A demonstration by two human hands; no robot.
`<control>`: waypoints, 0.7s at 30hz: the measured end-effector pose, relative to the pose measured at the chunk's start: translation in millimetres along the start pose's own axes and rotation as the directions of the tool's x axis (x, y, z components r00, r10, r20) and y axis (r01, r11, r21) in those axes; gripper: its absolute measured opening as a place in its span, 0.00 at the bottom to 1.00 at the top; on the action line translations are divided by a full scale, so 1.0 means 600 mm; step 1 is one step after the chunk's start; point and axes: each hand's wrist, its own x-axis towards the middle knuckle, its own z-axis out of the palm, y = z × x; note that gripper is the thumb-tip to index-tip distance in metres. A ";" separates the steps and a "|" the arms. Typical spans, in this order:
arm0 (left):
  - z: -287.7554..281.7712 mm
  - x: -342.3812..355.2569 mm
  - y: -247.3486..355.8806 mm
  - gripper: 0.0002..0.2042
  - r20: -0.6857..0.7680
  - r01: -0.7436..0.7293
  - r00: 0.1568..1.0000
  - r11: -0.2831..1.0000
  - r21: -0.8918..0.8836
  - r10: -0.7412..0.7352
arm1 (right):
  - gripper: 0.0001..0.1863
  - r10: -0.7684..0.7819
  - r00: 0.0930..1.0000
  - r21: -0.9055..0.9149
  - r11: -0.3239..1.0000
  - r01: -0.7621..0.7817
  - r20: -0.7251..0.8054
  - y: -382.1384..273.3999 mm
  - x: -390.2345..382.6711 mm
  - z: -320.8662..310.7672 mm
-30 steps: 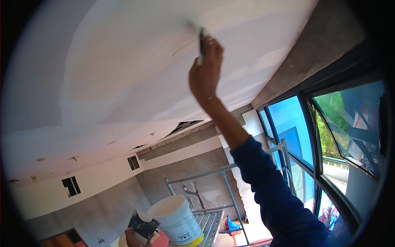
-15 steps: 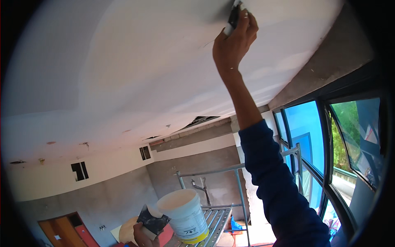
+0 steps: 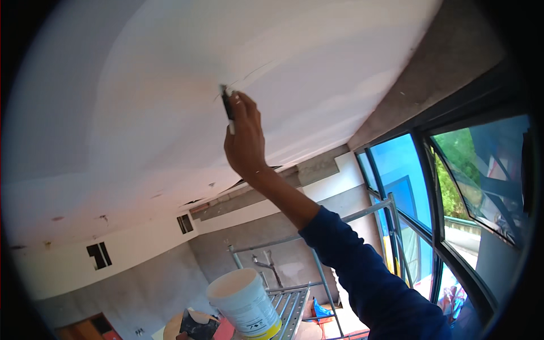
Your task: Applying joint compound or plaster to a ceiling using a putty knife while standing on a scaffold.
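My right hand (image 3: 245, 136) is raised to the pale ceiling (image 3: 147, 79), its fingers closed on a dark putty knife (image 3: 228, 105) whose tip is at the surface beside thin dark hairline marks. My dark blue sleeve runs up from the lower right. At the bottom edge, my left hand (image 3: 182, 335), mostly out of frame, grips a dark, smeared scraper (image 3: 195, 324) with a pale patch on it. Just right of that scraper is a white bucket (image 3: 241, 300) with a yellow band at its base, above a metal platform.
Scaffold railings (image 3: 283, 240) and a slatted platform (image 3: 289, 303) surround the bucket. Dark-framed windows (image 3: 399, 181), one pane (image 3: 476, 175) tilted open, line the right. Grey walls (image 3: 141, 289), ceiling openings and a wooden door (image 3: 76, 330) are farther back. A blue bag (image 3: 322, 310) lies below.
My right hand and knife have moved down and left along the ceiling since half a second ago. My left hand and scraper have sunk toward the lower edge. The view has shifted slightly.
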 end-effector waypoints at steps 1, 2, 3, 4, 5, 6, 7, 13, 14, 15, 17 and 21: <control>-0.007 0.015 -0.006 0.16 0.025 0.135 0.991 0.988 -0.076 -0.133 | 0.31 -0.073 0.993 0.015 0.997 0.075 -0.095 0.016 0.032 -0.051; 0.001 0.023 -0.012 0.15 0.096 0.179 0.981 0.971 -0.159 -0.166 | 0.31 -0.084 0.987 -0.020 0.996 0.082 -0.140 0.027 0.069 -0.108; 0.005 0.035 -0.030 0.15 0.136 0.198 0.974 0.969 -0.146 -0.179 | 0.30 -0.150 0.966 -0.099 0.986 0.131 -0.211 0.057 0.111 -0.162; 0.002 0.050 -0.051 0.16 0.161 -0.090 0.985 0.987 0.132 0.069 | 0.29 -0.236 0.933 -0.151 0.968 0.201 -0.271 0.078 0.150 -0.208; 0.006 0.060 -0.065 0.17 0.252 -0.376 0.921 0.847 0.376 0.298 | 0.28 -0.303 0.881 -0.196 0.949 0.246 -0.362 0.102 0.191 -0.252; 0.035 0.049 -0.048 0.20 0.342 -0.433 0.890 0.795 0.426 0.301 | 0.27 -0.340 0.862 -0.242 0.934 0.263 -0.376 0.108 0.223 -0.302; 0.037 0.053 -0.049 0.20 0.354 -0.437 0.886 0.794 0.421 0.300 | 0.27 -0.340 0.846 -0.283 0.929 0.236 -0.411 0.123 0.255 -0.340; 0.056 0.073 -0.074 0.23 0.387 -0.442 0.868 0.837 0.323 0.310 | 0.28 -0.287 0.873 -0.325 0.932 0.160 -0.394 0.144 0.342 -0.416; 0.053 0.084 -0.086 0.23 0.434 -0.490 0.831 0.827 0.275 0.348 | 0.28 -0.342 0.805 -0.392 0.908 0.149 -0.485 0.144 0.345 -0.399; 0.048 0.088 -0.093 0.23 0.459 -0.536 0.796 0.812 0.230 0.396 | 0.32 -0.287 0.809 -0.383 0.920 0.083 -0.513 0.135 0.338 -0.364; 0.062 0.091 -0.072 0.22 0.435 -0.151 0.890 0.989 0.000 0.135 | 0.35 -0.242 0.811 -0.320 0.945 0.071 -0.532 0.095 0.302 -0.267; 0.134 0.082 -0.043 0.21 0.463 0.459 0.834 0.842 -0.284 -0.299 | 0.32 -0.159 0.964 -0.319 0.944 0.085 -0.212 0.107 0.179 -0.222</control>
